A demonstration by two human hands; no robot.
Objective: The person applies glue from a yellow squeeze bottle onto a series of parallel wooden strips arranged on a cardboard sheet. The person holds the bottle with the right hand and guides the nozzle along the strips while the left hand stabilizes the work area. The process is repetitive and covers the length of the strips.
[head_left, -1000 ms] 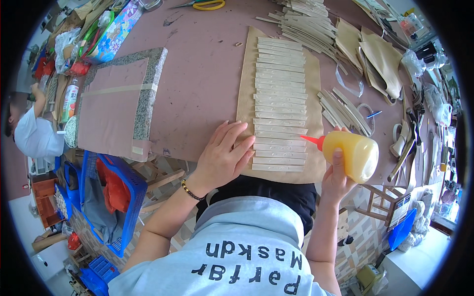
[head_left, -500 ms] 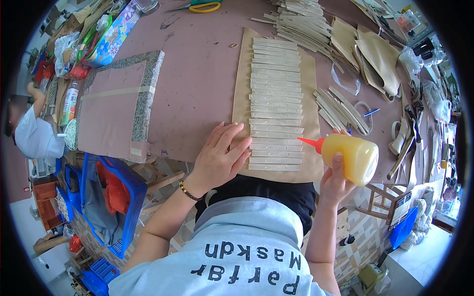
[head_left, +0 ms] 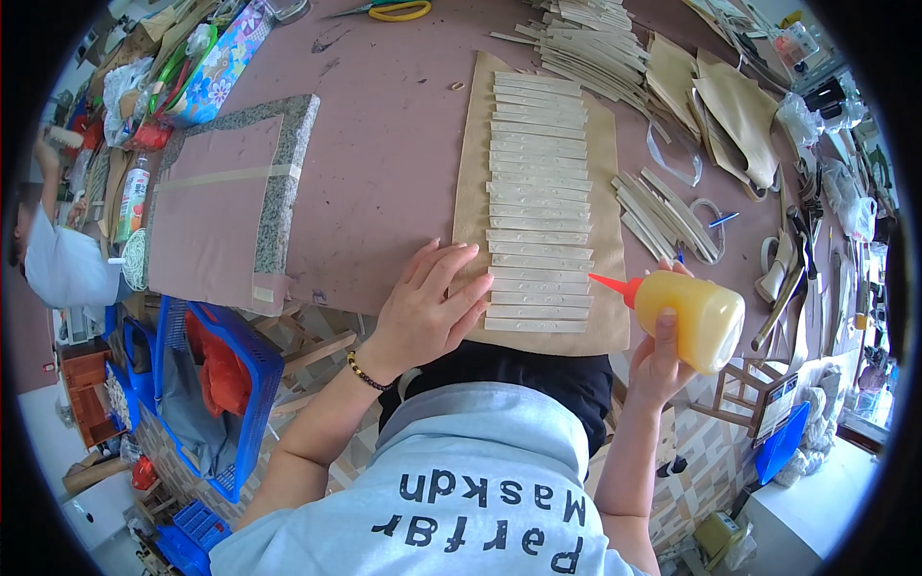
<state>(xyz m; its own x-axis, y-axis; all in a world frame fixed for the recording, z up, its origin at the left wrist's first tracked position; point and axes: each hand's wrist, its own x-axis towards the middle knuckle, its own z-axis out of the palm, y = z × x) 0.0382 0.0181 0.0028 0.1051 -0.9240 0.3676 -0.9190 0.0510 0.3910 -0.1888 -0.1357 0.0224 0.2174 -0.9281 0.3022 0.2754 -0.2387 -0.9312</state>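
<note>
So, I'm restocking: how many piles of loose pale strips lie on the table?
2: a larger pile at the far side of the table and a smaller pile right of the brown sheet. More may be hidden.

Tiled flr [head_left: 711, 446] — patterned; brn tbl [head_left: 384, 125]

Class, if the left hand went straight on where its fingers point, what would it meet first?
The left hand would probably meet the pale strips on the brown sheet first, though its height is unclear.
</note>
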